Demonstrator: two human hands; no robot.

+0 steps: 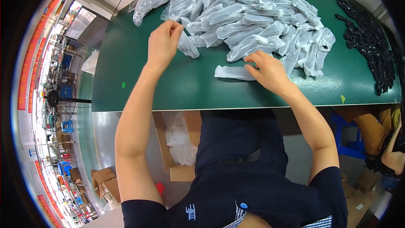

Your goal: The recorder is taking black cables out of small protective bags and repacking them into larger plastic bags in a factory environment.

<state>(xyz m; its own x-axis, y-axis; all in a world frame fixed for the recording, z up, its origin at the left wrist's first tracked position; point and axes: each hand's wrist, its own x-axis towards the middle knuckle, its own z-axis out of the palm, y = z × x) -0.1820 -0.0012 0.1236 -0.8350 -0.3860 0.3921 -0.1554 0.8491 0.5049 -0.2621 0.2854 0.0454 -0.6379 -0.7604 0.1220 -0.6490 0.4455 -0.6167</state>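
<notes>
Main thing rn is the whitish packet [234, 72] lying flat on the tabletop [126, 63], near the front edge and a bit apart from the pile. My right hand [270, 72] is over its right end, thumb & fingers apart, so no pinch on it afaict; can't tell if the thumb is touching. My left hand [163, 44] is up and to the left, fingertips bunched tog., but idk if there's anything btwn them. Just beside it, partly hidden, is a second packet [188, 47].

Tips imo: keep the packet flat w/ light pressure at one end & work the film w/ the other hand. Thin bags like this prob. slip & crease, so pinch just the edge, don't yank. I'd also keep that bare strip in front of the pile free, otherwise loose ones could slide in & get mixed up.

Behind that is the big heap of bagged items [244, 14], and over at the far right a bunch of black pieces [367, 38]. Below the tabletop there's an open carton [179, 173] w/ clear plastic [180, 139] in it, and a blue stool [348, 137] off to the right.
</notes>
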